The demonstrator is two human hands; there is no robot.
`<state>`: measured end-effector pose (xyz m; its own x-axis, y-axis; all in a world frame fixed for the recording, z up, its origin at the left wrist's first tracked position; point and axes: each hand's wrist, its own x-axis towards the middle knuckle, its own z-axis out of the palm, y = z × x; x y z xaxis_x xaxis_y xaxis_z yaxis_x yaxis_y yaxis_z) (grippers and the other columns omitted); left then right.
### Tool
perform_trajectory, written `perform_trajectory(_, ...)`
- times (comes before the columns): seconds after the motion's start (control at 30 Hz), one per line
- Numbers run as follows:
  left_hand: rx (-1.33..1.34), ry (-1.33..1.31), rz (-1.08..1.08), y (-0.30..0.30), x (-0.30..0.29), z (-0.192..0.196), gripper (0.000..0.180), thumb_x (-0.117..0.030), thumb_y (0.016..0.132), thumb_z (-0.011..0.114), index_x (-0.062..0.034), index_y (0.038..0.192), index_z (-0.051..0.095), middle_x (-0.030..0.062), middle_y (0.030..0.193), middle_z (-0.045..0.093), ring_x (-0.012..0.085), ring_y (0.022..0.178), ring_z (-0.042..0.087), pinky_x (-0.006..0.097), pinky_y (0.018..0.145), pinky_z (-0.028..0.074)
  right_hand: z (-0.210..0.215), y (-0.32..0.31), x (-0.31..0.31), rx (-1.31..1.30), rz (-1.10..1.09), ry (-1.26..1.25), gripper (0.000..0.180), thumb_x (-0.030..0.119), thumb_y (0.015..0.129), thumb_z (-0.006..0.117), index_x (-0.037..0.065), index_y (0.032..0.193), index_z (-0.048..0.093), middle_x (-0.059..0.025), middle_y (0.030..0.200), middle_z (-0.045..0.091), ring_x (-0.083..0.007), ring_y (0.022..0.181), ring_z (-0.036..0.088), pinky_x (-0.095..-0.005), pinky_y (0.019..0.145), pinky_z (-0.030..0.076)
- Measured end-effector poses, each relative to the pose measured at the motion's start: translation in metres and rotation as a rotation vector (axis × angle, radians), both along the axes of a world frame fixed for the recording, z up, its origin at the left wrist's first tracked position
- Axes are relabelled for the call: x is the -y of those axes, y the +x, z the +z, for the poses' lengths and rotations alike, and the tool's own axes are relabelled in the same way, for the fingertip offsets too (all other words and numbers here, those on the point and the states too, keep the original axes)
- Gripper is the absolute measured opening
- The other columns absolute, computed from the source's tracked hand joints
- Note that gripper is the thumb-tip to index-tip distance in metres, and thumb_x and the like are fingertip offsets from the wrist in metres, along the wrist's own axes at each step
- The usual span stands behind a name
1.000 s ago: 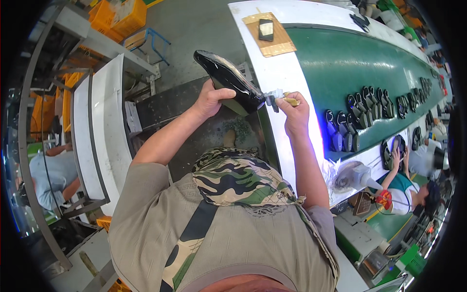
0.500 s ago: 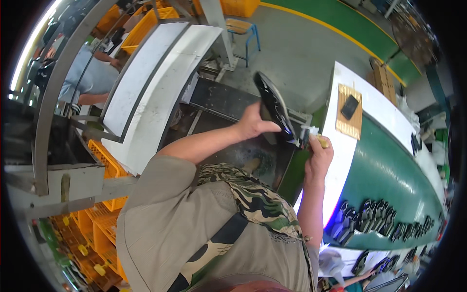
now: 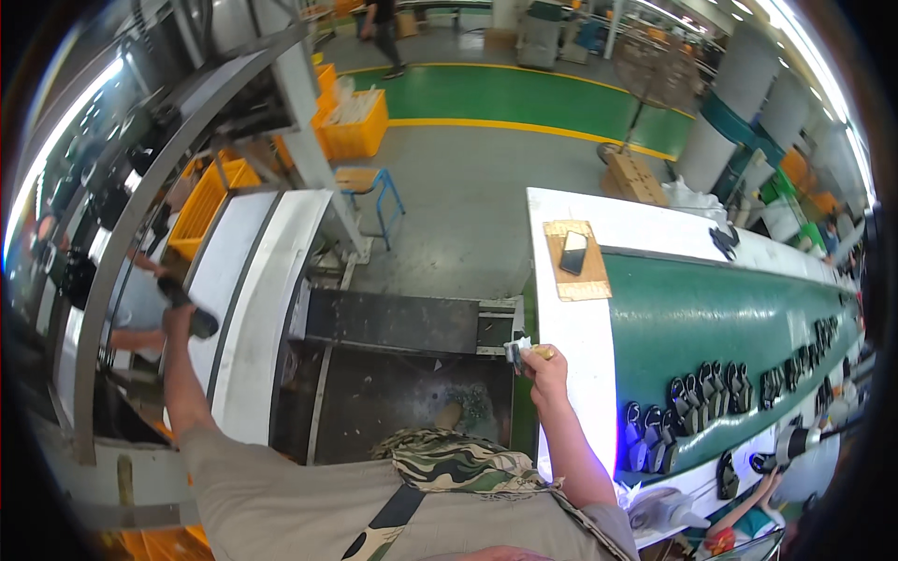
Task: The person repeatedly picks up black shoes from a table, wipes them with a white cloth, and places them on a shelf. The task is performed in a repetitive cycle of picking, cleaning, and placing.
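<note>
My left arm reaches far out to the left over the white shelf. Its hand (image 3: pixel 176 321) is closed around a dark shoe (image 3: pixel 203 323), held above the shelf's far side. Another person's hand (image 3: pixel 147 265) is close to the shoe's upper end; whether they touch I cannot tell. In front of me, by the near-left edge of the white table, my right hand (image 3: pixel 548 366) grips a small brush-like tool (image 3: pixel 517 350) with a yellow handle and a whitish head. The exact kind of its head is too small to make out.
A green conveyor belt (image 3: pixel 692 309) with several black shoes (image 3: pixel 655 435) runs along the right, edged by a white table (image 3: pixel 572 374). A phone (image 3: pixel 573 252) lies on a brown board (image 3: pixel 587 283). Metal posts and a white shelf (image 3: pixel 245 327) stand left; a blue stool (image 3: pixel 379 198) is ahead.
My left hand has carried the shoe from in front of me to the far left over the shelf. The right hand keeps the tool, now apart from the shoe. My view has tilted up.
</note>
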<state>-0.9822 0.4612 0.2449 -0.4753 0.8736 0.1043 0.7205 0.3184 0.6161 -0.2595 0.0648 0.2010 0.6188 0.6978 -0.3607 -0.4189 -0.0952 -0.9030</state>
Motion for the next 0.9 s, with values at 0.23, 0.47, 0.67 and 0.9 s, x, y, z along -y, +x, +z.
perform_trajectory(0.23, -0.585, -0.405, 0.004, 0.111, 0.033, -0.041, 0.034, -0.017, 0.083, 0.055, -0.0013, 0.113, 0.064, 0.0216, 0.116, 0.064, 0.0368, 0.110, 0.061, 0.046, 0.093, 0.049, -0.014, 0.033, 0.089, -0.030, -0.277, -0.012, 0.018, 0.000, 0.077, 0.072, 0.007, 0.082, 0.055, -0.0031, 0.072, 0.060, -0.0120, 0.058, 0.057, -0.0231, 0.050, 0.044)
perform_trajectory(0.47, 0.759, -0.619, -0.913, 0.501, 0.184, -0.166, 0.026, -0.014, 0.083, 0.071, 0.0018, 0.103, 0.066, 0.0071, 0.088, 0.068, 0.0131, 0.074, 0.066, 0.025, 0.064, 0.051, -0.048, 0.062, 0.196, 0.020, -0.396, 0.076, 0.017, 0.014, 0.079, 0.070, 0.008, 0.069, 0.057, -0.0001, 0.062, 0.056, -0.0094, 0.054, 0.049, -0.0263, 0.049, 0.035)
perform_trajectory(0.67, 0.856, -1.611, -1.276, 0.777, 0.486, -0.175, 0.042, -0.026, 0.093, 0.059, 0.0066, 0.119, 0.051, 0.0225, 0.114, 0.062, 0.0329, 0.103, 0.063, 0.042, 0.089, 0.053, -0.038, 0.035, 0.330, -0.081, -0.869, 0.104, 0.013, 0.015, 0.083, 0.071, 0.008, 0.078, 0.061, -0.0015, 0.070, 0.061, -0.0108, 0.060, 0.057, -0.0247, 0.054, 0.043)
perform_trajectory(0.9, 0.790, -1.940, -1.172, 0.919, 0.649, -0.303, 0.065, -0.056, 0.086, 0.060, -0.0102, 0.130, 0.046, 0.0157, 0.117, 0.058, 0.0338, 0.111, 0.057, 0.055, 0.097, 0.040, -0.047, -0.014, 0.482, -0.083, -1.244, 0.275, 0.016, 0.007, 0.083, 0.070, 0.005, 0.090, 0.056, -0.0042, 0.081, 0.062, -0.0136, 0.066, 0.060, -0.0271, 0.057, 0.050)
